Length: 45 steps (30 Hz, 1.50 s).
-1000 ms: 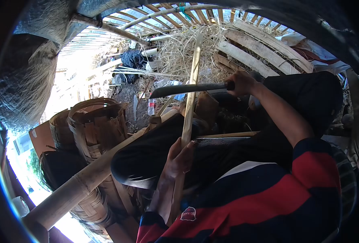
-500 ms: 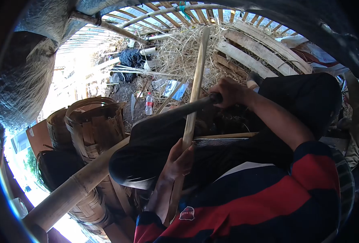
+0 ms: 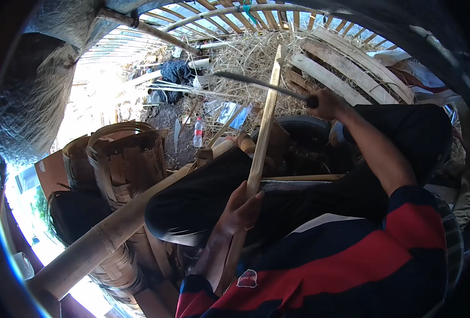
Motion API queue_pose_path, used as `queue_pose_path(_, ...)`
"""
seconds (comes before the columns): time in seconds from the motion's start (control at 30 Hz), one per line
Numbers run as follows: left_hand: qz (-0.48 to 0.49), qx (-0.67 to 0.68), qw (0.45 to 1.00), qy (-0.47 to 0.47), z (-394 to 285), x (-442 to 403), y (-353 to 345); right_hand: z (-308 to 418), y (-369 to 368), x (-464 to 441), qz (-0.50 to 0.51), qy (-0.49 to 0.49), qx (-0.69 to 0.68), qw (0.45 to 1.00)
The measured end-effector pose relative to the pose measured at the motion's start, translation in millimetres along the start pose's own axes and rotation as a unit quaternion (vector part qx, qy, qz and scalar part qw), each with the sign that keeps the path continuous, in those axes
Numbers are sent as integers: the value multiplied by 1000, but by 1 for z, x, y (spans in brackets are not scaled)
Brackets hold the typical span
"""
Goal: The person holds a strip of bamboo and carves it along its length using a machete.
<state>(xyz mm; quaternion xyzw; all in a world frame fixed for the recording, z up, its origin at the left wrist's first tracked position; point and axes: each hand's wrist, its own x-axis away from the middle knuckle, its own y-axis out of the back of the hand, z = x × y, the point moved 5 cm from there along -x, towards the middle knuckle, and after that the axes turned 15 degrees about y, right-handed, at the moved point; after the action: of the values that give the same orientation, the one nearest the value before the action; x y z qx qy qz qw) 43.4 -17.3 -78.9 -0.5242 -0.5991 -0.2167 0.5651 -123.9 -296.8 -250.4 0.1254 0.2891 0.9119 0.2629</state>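
Observation:
My left hand (image 3: 241, 209) is closed around the lower part of a long, pale split-bamboo strip (image 3: 267, 119). The strip slants up and away from my lap, its far end narrowing. In my right hand (image 3: 330, 104) is the handle of a machete (image 3: 245, 79), with its dark blade pointing left. The blade crosses the strip near its far end; whether they touch I cannot tell. Below, my dark-trousered knees are bent, and a thick bamboo pole (image 3: 105, 237) runs beside the left one.
Woven bamboo baskets (image 3: 126, 164) stand to the left. A plastic bottle (image 3: 198, 133) with a red label is on the ground ahead. Dry shavings (image 3: 235, 58) cover the far ground, beside wooden slats (image 3: 346, 66) at the right. A slatted bamboo fence (image 3: 266, 20) curves behind.
My right hand has moved away and to the right with the machete, its blade shifting from the strip's middle to near its far end. My left hand keeps its grip.

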Motion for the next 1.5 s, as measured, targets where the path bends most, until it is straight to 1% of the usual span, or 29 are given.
queue_pose_path(0.07,5,1,1000,-7,-2,-5,-1,48,-16,-10,11,133,3,991)
queue_pose_path(0.1,5,-7,1000,-10,-3,-5,0,59,-18,-17,14,136,3,991)
queue_pose_path(0.17,3,-4,1000,-10,-6,1,-3,82,-26,-19,65,190,-56,978)
queue_pose_path(0.3,6,25,999,-19,-2,-2,6,50,-24,-11,47,170,-24,984)
queue_pose_path(0.4,-3,12,1000,-15,4,-2,5,36,-26,-4,74,163,-3,984)
queue_pose_path(0.47,1,2,1000,-9,2,-2,5,32,-30,-2,101,148,37,983)
queue_pose_path(0.57,2,-11,1000,1,0,0,5,18,-31,1,98,152,48,982)
queue_pose_path(0.67,2,-5,1000,3,5,0,7,0,-25,5,86,133,70,985)
queue_pose_path(0.8,-13,-1,1000,7,7,1,7,-5,-24,9,81,130,69,986)
queue_pose_path(0.93,-11,-23,1000,0,4,5,6,-19,-21,13,71,102,80,989)
queue_pose_path(1.0,21,27,999,9,11,11,8,-34,-15,15,65,86,86,990)
queue_pose_path(1.03,20,27,999,8,13,13,7,-55,-5,17,8,-12,68,998)
queue_pose_path(1.07,20,28,999,13,17,19,4,-74,1,22,-44,-108,45,992)
queue_pose_path(1.1,16,32,999,16,21,23,3,-89,12,26,-72,-142,75,984)
queue_pose_path(1.17,-3,68,998,12,28,16,9,-98,15,27,-90,-116,70,987)
queue_pose_path(1.2,-9,98,995,7,28,8,10,-93,11,19,-107,-105,29,988)
queue_pose_path(1.27,-12,31,999,-22,5,-3,2,-84,-16,1,-131,-83,-58,986)
queue_pose_path(1.3,-19,21,999,-45,-2,-7,-1,-65,-24,-13,-98,-53,-58,992)
queue_pose_path(1.33,-30,15,997,-65,-4,-10,-5,-45,-35,-23,-102,-102,-266,953)
queue_pose_path(1.37,-36,28,993,-111,-4,-10,-10,-18,-51,-34,-88,-168,-457,869)
queue_pose_path(1.43,-61,84,982,-158,12,-11,-22,55,-54,-53,-133,-116,-592,787)
queue_pose_path(1.47,-67,57,987,-137,18,-16,-30,75,-55,-61,-106,-96,-631,762)
queue_pose_path(1.5,-69,25,991,-112,28,-17,-36,96,-52,-62,-138,-145,-551,810)
